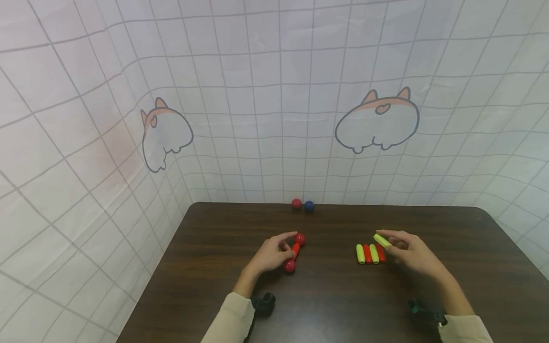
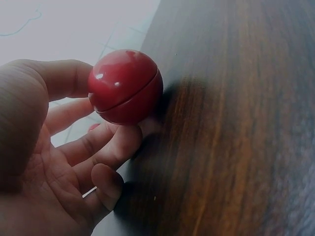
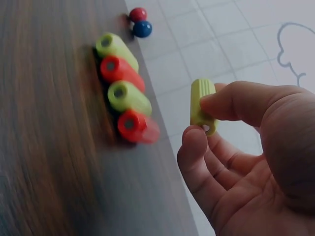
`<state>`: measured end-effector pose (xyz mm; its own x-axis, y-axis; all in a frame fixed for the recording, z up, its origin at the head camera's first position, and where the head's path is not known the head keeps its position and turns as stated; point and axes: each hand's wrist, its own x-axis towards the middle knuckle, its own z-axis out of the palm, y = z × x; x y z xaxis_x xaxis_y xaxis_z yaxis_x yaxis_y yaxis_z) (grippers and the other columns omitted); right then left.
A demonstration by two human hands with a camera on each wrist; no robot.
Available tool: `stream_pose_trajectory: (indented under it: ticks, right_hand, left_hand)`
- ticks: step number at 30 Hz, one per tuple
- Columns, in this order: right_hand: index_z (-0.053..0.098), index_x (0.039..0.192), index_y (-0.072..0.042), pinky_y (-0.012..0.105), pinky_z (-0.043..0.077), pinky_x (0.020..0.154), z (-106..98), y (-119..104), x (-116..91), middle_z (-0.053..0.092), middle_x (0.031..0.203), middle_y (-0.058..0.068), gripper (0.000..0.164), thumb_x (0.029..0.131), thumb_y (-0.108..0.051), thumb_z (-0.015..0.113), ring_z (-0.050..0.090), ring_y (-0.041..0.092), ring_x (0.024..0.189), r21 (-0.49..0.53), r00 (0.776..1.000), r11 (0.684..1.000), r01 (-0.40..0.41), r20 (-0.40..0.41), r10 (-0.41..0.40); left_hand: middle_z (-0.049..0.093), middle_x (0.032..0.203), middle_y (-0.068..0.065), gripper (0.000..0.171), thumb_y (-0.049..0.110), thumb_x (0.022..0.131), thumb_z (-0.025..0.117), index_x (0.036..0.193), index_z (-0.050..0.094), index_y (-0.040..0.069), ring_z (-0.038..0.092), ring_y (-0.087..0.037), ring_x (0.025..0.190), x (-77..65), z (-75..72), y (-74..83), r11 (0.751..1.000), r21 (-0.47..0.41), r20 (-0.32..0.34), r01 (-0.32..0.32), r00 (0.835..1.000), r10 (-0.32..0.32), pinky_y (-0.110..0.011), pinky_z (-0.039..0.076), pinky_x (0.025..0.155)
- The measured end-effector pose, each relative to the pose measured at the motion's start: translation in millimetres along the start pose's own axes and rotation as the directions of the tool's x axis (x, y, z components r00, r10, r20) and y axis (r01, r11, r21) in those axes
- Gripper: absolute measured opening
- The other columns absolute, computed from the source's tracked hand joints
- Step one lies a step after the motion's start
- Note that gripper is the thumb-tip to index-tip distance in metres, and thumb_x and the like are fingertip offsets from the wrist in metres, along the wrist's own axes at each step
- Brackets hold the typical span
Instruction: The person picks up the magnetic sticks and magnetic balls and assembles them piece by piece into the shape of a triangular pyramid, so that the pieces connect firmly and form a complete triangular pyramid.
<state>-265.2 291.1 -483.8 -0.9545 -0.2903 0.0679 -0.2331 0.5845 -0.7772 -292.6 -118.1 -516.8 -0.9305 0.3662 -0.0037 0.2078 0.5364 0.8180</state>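
Note:
My left hand (image 1: 271,253) holds a dumbbell-shaped piece, a red rod (image 1: 296,249) with a red ball (image 1: 289,266) at one end and another red ball (image 1: 300,239) at the other. In the left wrist view, the near ball (image 2: 126,88) hides the rod behind it. My right hand (image 1: 411,251) pinches a yellow-green rod (image 3: 202,101) between thumb and fingers, raised over the table. Beside it, a row of rods lies on the table: a yellow-green rod (image 3: 117,48), a red rod (image 3: 122,73), another yellow-green rod (image 3: 129,98) and another red rod (image 3: 138,127).
A loose red ball (image 1: 296,204) and a blue ball (image 1: 309,206) rest at the far edge of the dark wooden table (image 1: 334,305). White gridded cloth (image 1: 266,119) with cartoon drawings hangs behind the table and along its sides.

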Motion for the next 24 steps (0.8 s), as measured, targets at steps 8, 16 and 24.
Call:
stream_pose_trajectory:
  ticks: [8,16,24]
  right_hand:
    - [0.056,0.145,-0.006,0.031,0.057,0.063,17,-16,5,0.062,0.116,0.021,0.045,0.101,-0.011,0.063,0.063,0.016,0.077,0.059,0.998,0.997,0.049,0.026,-0.051]
    - [0.058,0.143,-0.007,0.031,0.055,0.060,40,-31,14,0.063,0.112,0.019,0.044,0.100,-0.011,0.065,0.064,0.017,0.073,0.073,0.992,0.992,0.099,0.066,-0.104]
    - [0.061,0.140,-0.010,0.030,0.053,0.057,66,-43,26,0.062,0.108,0.017,0.042,0.098,-0.010,0.066,0.062,0.015,0.065,0.055,0.991,0.993,0.104,0.082,-0.108]
  left_hand:
    - [0.070,0.087,-0.001,0.057,0.013,0.091,0.070,0.146,0.057,0.020,0.054,-0.010,0.066,-0.1,-0.1,0.3,1.000,-0.003,-0.001,-0.003,1.000,0.003,-0.025,0.042,0.060]
    - [0.070,0.088,-0.001,0.057,0.013,0.091,0.071,0.145,0.058,0.020,0.054,-0.010,0.066,0.5,-0.3,0.3,1.000,-0.007,-0.005,0.000,1.000,0.000,-0.025,0.042,0.060]
    - [0.068,0.087,-0.001,0.057,0.011,0.090,0.070,0.145,0.057,0.019,0.052,-0.010,0.064,-0.6,-0.4,0.4,1.000,-0.014,0.000,-0.015,1.000,0.015,-0.025,0.042,0.057]
